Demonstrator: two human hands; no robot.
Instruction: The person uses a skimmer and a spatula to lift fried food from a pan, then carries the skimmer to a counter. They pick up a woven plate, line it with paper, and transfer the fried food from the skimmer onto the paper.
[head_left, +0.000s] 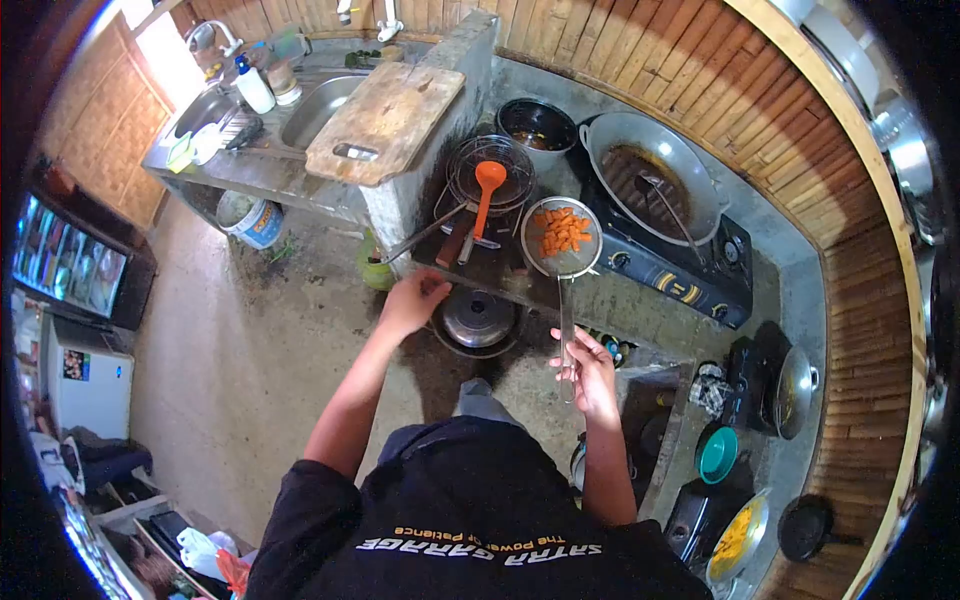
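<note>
My right hand (590, 375) grips the handle of a mesh strainer (535, 250), which is held out level beside the stove. Orange chopped pieces (565, 230), like carrot, lie in its mesh. At the counter's front edge, my left hand (415, 303) is loosely curled with thumb and fingers apart, and no held thing shows in it. Just beyond its fingertips is the brown handle (452, 245) of a utensil. An orange ladle (489, 180) rests over a dark wire strainer (507, 165) on the counter.
A wide wok (625, 130) with a spatula sits on the gas stove (680, 285). Behind is a dark pot (537, 125). A wooden cutting board (385, 120) lies on the low wall. Below the counter stands a lidded pot (478, 320). A green gas cylinder (374, 265) is left of it.
</note>
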